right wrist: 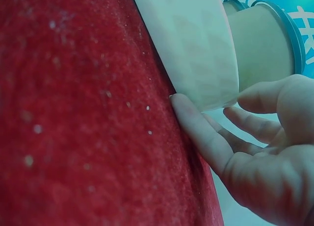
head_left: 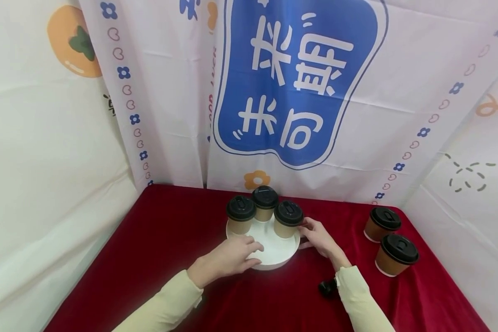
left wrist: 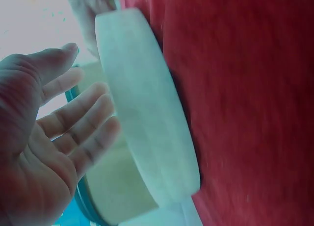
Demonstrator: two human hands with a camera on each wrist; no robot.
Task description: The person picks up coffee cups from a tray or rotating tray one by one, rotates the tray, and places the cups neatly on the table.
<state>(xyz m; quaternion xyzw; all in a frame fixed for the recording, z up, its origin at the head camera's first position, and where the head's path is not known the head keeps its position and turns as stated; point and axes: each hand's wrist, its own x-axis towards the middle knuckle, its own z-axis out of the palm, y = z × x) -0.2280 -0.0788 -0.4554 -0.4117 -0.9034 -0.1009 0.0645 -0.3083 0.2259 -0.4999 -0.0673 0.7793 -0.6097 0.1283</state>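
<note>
a red velvety cloth (head_left: 166, 244) covers the desk (head_left: 124, 276), spreading across the lower half of the head view and narrowing toward the back. white printed curtains close the space in: the back curtain (head_left: 170, 92) carries a large blue panel (head_left: 269, 92) with white characters lying sideways, at the upper centre of the frame, while the left curtain (head_left: 45, 161) shows an orange fruit print (head_left: 72, 41) at the upper left.

the round white tray (head_left: 269, 251) sits on the cloth just below the centre of the frame, with three black-lidded paper cups on it — the left cup (head_left: 240, 216), the back cup (head_left: 264, 203) and the right cup (head_left: 288, 219), all upright and grouped toward its far side. two more lidded cups, the far cup (head_left: 382, 224) and the near cup (head_left: 396, 256), stand on the cloth at the right of the frame.

both forearms come in from the bottom edge in pale sleeves (head_left: 166, 299). the left hand (head_left: 234, 253) is loose, its fingers spread and slightly bent over the tray's near left edge; whether they touch it cannot be told. the right hand (head_left: 319, 237) grips the tray's right edge — fingertips at both the rim and the base, next to the right cup. a small black object (head_left: 328, 288) shows beside the right sleeve.
</note>
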